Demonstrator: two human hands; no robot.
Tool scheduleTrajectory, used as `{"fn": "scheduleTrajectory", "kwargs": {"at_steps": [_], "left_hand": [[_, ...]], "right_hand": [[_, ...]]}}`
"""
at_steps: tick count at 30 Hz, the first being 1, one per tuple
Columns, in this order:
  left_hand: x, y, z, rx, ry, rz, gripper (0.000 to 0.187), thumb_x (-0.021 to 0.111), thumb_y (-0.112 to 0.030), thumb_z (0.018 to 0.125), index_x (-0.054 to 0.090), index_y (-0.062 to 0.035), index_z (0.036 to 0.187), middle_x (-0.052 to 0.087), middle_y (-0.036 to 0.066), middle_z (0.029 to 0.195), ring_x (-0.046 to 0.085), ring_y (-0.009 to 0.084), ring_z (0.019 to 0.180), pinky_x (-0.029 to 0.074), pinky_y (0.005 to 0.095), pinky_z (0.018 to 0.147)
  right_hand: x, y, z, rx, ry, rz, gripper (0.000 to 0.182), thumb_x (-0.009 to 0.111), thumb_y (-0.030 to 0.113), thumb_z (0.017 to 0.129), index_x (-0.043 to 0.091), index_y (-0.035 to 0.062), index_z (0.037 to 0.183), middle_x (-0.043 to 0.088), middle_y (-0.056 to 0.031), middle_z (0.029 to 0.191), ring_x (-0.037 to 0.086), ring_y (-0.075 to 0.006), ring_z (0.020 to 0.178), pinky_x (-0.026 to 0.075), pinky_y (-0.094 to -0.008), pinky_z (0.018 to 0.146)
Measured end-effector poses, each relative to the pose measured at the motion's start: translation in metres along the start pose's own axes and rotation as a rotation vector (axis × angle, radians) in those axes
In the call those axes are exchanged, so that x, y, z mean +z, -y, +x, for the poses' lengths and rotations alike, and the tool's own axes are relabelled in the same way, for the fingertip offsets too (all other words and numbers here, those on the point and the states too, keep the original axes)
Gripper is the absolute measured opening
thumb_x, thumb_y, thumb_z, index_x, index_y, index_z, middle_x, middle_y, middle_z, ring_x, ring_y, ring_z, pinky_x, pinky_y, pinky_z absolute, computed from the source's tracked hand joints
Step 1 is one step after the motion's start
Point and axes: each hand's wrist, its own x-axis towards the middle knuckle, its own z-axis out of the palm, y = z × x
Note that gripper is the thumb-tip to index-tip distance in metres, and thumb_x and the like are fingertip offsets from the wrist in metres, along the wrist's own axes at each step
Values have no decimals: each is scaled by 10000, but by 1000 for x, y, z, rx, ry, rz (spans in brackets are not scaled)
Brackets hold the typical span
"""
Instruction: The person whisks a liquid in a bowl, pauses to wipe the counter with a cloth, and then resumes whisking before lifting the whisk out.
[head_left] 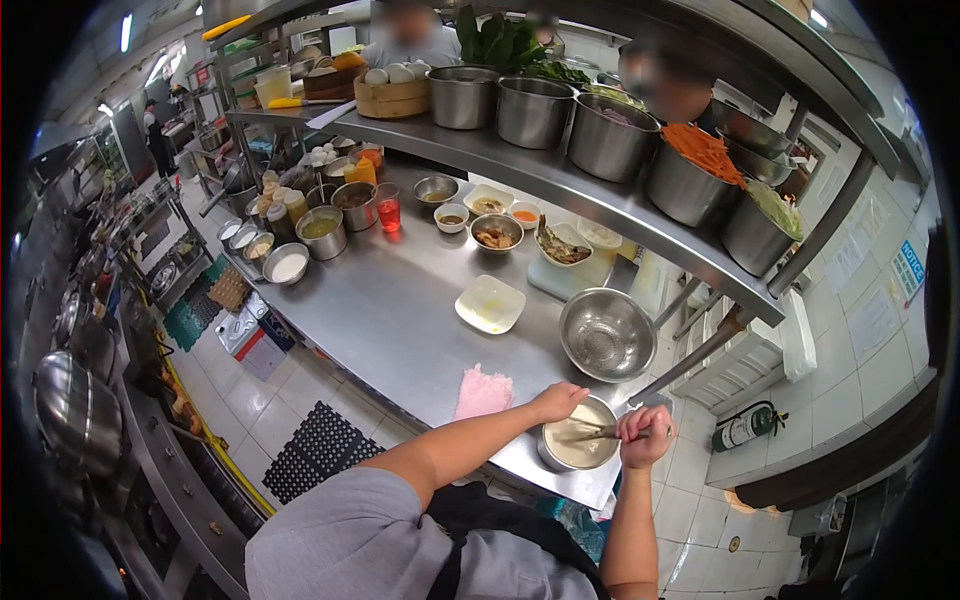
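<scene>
1. On the left I see the pink cloth (483, 392) lying flat on the bench (390, 310), just beside the work but not touching the bowl. I judge it best left there, within reach for drips.

2. My left hand (558, 402) rests on the near-left rim of the steel bowl (578, 436), which stands at the front corner of the bench, close to the edge. The fingers are curled together over the rim, bracing it. I would keep that hold firm and press slightly inward, since the bowl sits so near the edge that a hard stroke could push it off.

3. Inside the bowl is a pale batter (575, 450), filling it fairly high. I judge short, low strokes would be wise, to keep it from slopping over the rim.

4. My right hand (645, 436) is at the right rim, fingers closed tight on a thin utensil (590, 434) whose tip reaches across into the batter. What kind of tool it is I cannot tell. I would move from the wrist and scrape the wall and bottom.

5. Behind, a strainer (606, 335) with a long handle lies near the bowl, and a white dish (490, 304) sits to its left. I would keep my right elbow clear of that handle.
</scene>
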Motion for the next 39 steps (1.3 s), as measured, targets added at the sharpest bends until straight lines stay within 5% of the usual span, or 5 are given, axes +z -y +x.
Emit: {"fn": "scheduleTrajectory", "kwargs": {"at_steps": [4,6,18,24,39], "left_hand": [[5,-4,-6,59,-50,-80,452,467,-392,1007,663,9,938,675,204,842,628,263,754,485,394,741],[3,-10,-9,72,-26,-33,455,458,-396,993,658,5,917,655,251,886,626,425,851,489,454,775],[-3,-15,-13,26,-43,-50,456,464,-395,993,637,8,870,642,255,854,621,430,832,483,457,747],[-2,-13,-13,24,-50,-55,458,469,-402,989,631,7,864,644,253,843,624,416,809,478,457,732],[-7,-20,-16,17,-17,-12,458,457,-392,997,640,10,877,653,251,868,630,413,833,483,457,759]], "right_hand": [[-13,20,11,277,106,16,411,475,348,973,357,88,677,349,-44,481,321,-122,371,353,-294,370],[-14,17,16,86,-94,-198,405,480,333,977,351,88,681,351,-42,483,322,-119,371,355,-299,369],[-5,-2,8,-18,-100,-69,370,496,286,990,379,74,711,376,-45,489,344,-123,371,351,-274,380],[-1,20,0,192,235,10,348,545,200,959,375,57,691,419,-66,516,392,-120,414,371,-289,409],[-13,8,10,-6,-191,-137,326,475,176,985,360,83,694,367,-30,495,315,-113,373,357,-281,374]]}}
